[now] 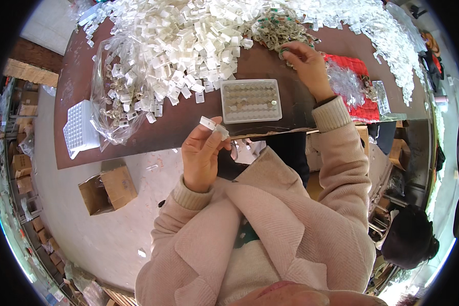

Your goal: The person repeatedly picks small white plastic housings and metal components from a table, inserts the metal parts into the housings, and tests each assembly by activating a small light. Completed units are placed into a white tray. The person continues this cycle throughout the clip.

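Note:
My left hand (201, 158) is closed, pinching a small white plastic piece (207, 123) between thumb and fingers above the table's near edge. A second white piece (222, 132) shows against the same fingers. My right hand (309, 69) reaches to the near right side of a heap of small metal parts with green bits (278, 30). Its thumb and index finger come together there on something small and partly greenish that I cannot make out. Between the hands lies a shallow translucent tray (251, 119), with rows of small round metallic items inside.
A large heap of white plastic pieces (183, 41) covers the far table (148, 145). Left are a clear bag (99, 120) and a stack of white dimpled trays (81, 130). Right lies a red cloth (359, 66) under clear plastic. An open cardboard box (120, 186) stands on the floor.

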Demonstrator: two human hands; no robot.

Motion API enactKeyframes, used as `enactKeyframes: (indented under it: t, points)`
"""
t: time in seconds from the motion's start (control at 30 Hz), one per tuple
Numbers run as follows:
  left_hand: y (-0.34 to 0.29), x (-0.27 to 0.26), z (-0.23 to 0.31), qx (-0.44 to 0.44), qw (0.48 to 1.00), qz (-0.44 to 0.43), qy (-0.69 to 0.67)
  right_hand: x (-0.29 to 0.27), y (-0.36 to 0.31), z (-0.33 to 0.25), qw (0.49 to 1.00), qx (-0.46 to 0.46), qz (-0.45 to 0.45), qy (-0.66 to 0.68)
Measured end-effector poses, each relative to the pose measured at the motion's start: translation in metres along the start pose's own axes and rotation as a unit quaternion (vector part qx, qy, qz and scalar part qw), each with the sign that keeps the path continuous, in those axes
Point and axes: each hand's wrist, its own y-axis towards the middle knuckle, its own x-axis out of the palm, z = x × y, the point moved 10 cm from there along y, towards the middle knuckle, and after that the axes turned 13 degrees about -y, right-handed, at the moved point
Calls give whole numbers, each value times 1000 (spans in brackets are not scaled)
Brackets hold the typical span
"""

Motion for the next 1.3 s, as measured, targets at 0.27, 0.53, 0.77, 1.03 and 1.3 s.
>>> enactKeyframes:
  t: [0.27,0.53,0.77,1.03,1.3]
  points:
    - [-4,32,-7,-37,991,-127,4,-47,-61,-71,983,-83,77,142]
    - [-9,52,-8,-34,983,-177,31,30,-146,-176,941,-314,-10,-125]
    - [-15,39,0,-6,988,-148,-37,44,-153,-171,961,-264,33,-70]
    - [-16,36,2,-11,986,-167,-3,48,-151,-161,979,-199,13,-43]
    - [-16,28,-1,-18,985,-170,0,52,-154,-160,979,-202,-13,-32]
